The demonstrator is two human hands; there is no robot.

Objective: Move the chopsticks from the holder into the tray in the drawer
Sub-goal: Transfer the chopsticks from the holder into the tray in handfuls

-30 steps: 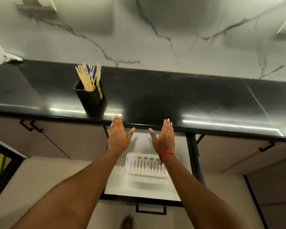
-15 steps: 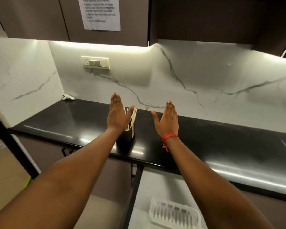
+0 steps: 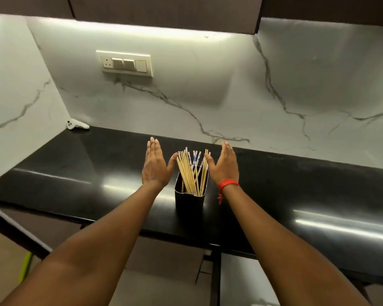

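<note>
A black square holder point(image 3: 189, 200) stands on the glossy black counter point(image 3: 75, 173). Several chopsticks point(image 3: 191, 171) stick up out of it, most of them pale wood, a few with blue and white patterned tops. My left hand point(image 3: 155, 167) is flat and open just left of the chopsticks, thumb close to them. My right hand point(image 3: 224, 165), with a red thread at the wrist, is open just right of them. Neither hand holds anything. Part of the open drawer point(image 3: 237, 281) shows below the counter; the tray is out of view.
A white marble backsplash with a switch plate point(image 3: 126, 64) rises behind the counter. A small white controller point(image 3: 76, 125) lies in the back left corner. Dark upper cabinets point(image 3: 164, 9) hang overhead. Cabinet fronts point(image 3: 170, 257) sit under the counter edge.
The view has tilted up from the drawer and tray to the counter. Both open hands have risen and now flank the chopsticks in the holder.
</note>
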